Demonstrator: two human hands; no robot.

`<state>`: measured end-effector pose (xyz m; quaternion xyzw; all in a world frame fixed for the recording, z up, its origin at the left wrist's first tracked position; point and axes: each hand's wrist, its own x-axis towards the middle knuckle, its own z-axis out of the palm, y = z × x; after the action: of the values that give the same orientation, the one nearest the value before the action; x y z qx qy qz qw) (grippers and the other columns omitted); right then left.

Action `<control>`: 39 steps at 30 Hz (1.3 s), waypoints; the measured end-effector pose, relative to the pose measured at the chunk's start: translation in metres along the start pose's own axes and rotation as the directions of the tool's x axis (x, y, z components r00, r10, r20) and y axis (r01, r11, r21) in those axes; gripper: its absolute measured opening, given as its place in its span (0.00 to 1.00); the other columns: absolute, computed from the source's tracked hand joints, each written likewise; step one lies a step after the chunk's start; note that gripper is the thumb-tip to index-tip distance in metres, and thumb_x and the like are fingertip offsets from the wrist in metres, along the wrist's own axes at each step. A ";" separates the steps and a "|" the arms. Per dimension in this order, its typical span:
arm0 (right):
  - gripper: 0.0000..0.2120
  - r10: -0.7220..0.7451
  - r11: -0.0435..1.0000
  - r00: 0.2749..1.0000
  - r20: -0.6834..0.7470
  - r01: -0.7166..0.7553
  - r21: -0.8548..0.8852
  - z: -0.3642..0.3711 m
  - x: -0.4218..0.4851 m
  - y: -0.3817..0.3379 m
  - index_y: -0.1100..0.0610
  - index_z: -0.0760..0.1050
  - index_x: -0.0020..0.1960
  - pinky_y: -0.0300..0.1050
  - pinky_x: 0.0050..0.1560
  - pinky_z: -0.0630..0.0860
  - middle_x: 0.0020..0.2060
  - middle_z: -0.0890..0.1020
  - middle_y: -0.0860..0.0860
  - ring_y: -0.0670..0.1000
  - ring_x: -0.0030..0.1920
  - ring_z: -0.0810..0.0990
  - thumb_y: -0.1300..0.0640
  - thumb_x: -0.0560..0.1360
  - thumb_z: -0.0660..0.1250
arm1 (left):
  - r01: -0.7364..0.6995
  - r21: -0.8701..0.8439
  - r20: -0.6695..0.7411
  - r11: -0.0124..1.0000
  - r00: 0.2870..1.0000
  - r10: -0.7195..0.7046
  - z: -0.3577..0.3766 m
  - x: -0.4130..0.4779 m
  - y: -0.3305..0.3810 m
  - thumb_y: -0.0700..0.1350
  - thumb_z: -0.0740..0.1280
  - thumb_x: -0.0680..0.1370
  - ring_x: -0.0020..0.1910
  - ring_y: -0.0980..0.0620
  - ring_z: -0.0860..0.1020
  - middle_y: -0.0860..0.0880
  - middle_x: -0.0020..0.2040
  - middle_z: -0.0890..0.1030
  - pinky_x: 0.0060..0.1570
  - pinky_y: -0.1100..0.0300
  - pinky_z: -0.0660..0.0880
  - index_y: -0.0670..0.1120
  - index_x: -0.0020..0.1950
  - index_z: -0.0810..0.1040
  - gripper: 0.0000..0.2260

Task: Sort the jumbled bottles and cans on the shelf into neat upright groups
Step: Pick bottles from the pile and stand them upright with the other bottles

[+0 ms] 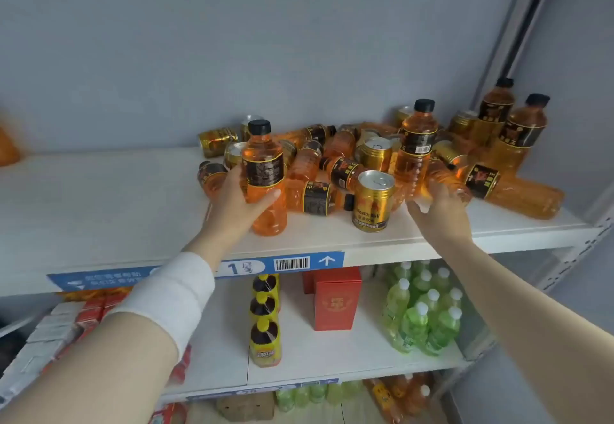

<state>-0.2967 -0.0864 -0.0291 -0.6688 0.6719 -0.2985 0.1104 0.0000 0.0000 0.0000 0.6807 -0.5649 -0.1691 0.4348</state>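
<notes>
On the white top shelf (99,197) lies a jumble of orange drink bottles with black caps and gold cans. My left hand (237,202) grips an upright orange bottle (265,174) at the pile's left edge. My right hand (438,206) holds the base of a second upright orange bottle (417,144) in the middle of the pile. A gold can (373,202) stands upright between the two hands near the shelf's front. Two more orange bottles (521,131) stand upright at the far right. Several bottles and cans (315,157) lie on their sides behind.
The left half of the top shelf is bare white board. A blue label strip (292,264) runs along its front edge. Below stand dark tea bottles (265,320), a red box (335,300) and green bottles (422,314). A metal upright (518,31) rises at the right.
</notes>
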 end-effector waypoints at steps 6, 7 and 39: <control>0.31 0.121 0.963 0.990 -0.070 -0.100 0.251 0.006 0.050 -0.007 0.59 0.66 0.67 0.54 0.63 0.70 0.63 0.74 0.56 0.58 0.64 0.72 0.46 0.70 0.70 | 0.037 -0.159 -0.104 0.987 0.993 -0.054 0.015 0.019 0.000 0.49 0.72 0.71 0.66 0.48 0.71 0.47 0.66 0.74 0.59 0.57 0.67 0.46 0.69 0.66 0.29; 0.32 0.124 0.956 0.989 -0.080 -0.098 0.276 0.010 0.059 -0.008 0.59 0.66 0.67 0.54 0.64 0.70 0.63 0.74 0.56 0.58 0.65 0.71 0.46 0.70 0.70 | 0.032 -0.167 -0.120 0.986 0.991 -0.053 0.017 0.021 -0.002 0.48 0.72 0.71 0.65 0.48 0.72 0.46 0.65 0.75 0.59 0.56 0.67 0.46 0.68 0.66 0.28; 0.08 -0.027 0.649 1.000 -0.007 0.023 0.760 -0.070 0.093 -0.060 0.49 0.75 0.42 0.47 0.54 0.77 0.42 0.82 0.45 0.49 0.47 0.82 0.51 0.68 0.74 | -0.120 -0.534 -0.429 0.837 0.892 -0.146 -0.021 0.021 0.042 0.58 0.72 0.62 0.46 0.53 0.80 0.54 0.45 0.82 0.49 0.55 0.76 0.55 0.46 0.79 0.16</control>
<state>-0.2925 -0.1542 0.0835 -0.5711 0.4757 -0.5521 0.3778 -0.0050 -0.0100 0.0503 0.5521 -0.3710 -0.1630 0.7287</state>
